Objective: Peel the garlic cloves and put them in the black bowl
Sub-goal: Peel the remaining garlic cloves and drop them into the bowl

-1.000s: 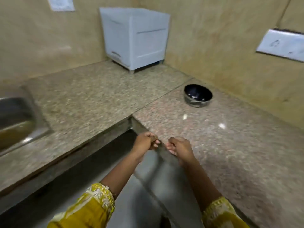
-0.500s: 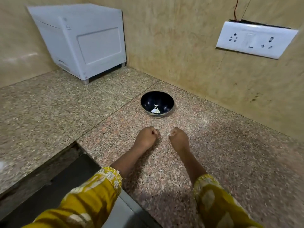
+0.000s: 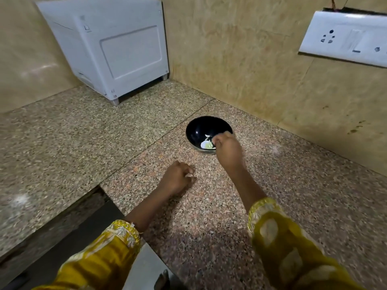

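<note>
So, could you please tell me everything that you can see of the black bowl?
The black bowl is small and round, glossy black inside, with a shiny, metal-looking outside that shows at its near edge. It stands upright on the speckled granite counter, close to the beige wall. Inside lie a few pale pieces, seemingly a peeled garlic clove and bits of skin. The right hand, blurred, hangs over its near right rim with curled fingers; whether it touches the bowl cannot be told.
</note>
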